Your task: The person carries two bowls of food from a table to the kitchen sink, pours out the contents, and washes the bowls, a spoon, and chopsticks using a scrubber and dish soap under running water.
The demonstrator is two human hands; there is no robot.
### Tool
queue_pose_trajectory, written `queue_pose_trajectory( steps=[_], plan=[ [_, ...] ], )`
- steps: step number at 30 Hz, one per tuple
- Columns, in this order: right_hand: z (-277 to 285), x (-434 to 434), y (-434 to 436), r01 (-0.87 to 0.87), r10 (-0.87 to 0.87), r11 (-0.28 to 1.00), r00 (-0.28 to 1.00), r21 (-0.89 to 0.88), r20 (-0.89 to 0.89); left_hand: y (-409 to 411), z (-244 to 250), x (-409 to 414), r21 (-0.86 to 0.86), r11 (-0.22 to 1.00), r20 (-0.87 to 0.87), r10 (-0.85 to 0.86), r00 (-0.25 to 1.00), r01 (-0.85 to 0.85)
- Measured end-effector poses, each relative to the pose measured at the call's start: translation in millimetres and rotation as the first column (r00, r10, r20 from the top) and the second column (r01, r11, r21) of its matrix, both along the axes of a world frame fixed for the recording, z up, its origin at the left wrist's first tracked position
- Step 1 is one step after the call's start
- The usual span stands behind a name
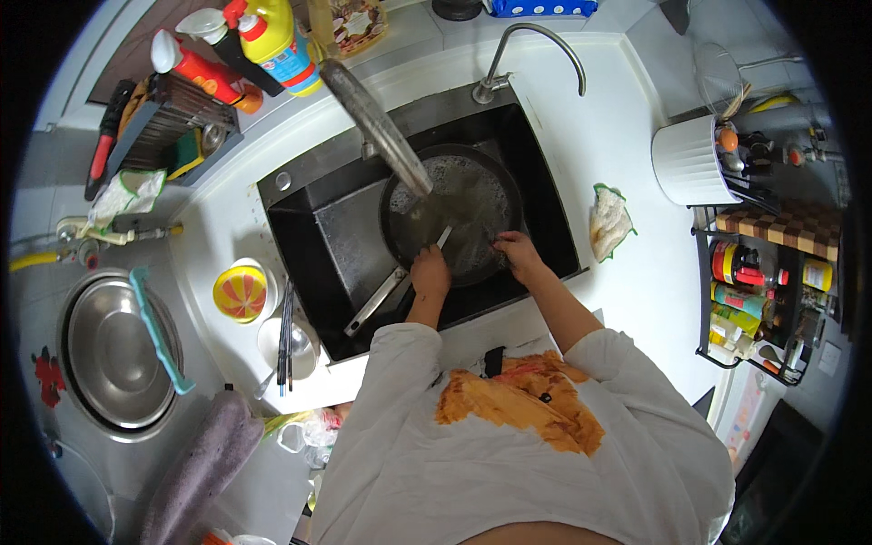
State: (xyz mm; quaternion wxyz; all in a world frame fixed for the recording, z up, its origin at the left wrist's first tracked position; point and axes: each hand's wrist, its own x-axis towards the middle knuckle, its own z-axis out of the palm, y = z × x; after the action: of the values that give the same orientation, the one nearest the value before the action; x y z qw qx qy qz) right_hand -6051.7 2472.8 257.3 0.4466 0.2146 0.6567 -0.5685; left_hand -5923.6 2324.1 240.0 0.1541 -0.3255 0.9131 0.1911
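A dark frying pan (392,225) with a steel handle (376,301) rests in the black sink (340,238). Foamy, cloudy water (466,197) fills it. My left hand (430,272) is over the pan's near left side, its fingers closed around a slim pale utensil (444,237) that points into the water. What the utensil's other end looks like cannot be made out. On the right, my right hand (519,255) is at the pan's near right rim with fingertips bent together. Whether those fingers pinch the rim or some small thing is unclear.
A thick metal faucet (378,129) hangs over the pan; a slim gooseneck tap (531,30) stands behind. Bowls (240,293) and chopsticks (286,340) sit left of the sink. A cloth (611,221) lies right, near a utensil holder (688,160). Cleaner bottles (279,51) line the back.
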Motion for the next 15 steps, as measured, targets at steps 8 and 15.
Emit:
queue_pose_trajectory(
  steps=[8, 15],
  plan=[
    [-24.4, -40.0, -13.5, -0.320, 0.458, 0.865, 0.819, 0.387, -0.345, -30.6, 1.0, 28.1, -0.098, 0.995, -0.119, -0.012, 0.993, 0.000],
    [-66.2, -43.4, -55.2, -0.187, 0.674, 0.736, 0.283, 0.650, -0.682, -59.9, 100.5, 42.7, 0.825, -0.018, 0.446, 0.635, 0.630, -0.565]
  ],
)
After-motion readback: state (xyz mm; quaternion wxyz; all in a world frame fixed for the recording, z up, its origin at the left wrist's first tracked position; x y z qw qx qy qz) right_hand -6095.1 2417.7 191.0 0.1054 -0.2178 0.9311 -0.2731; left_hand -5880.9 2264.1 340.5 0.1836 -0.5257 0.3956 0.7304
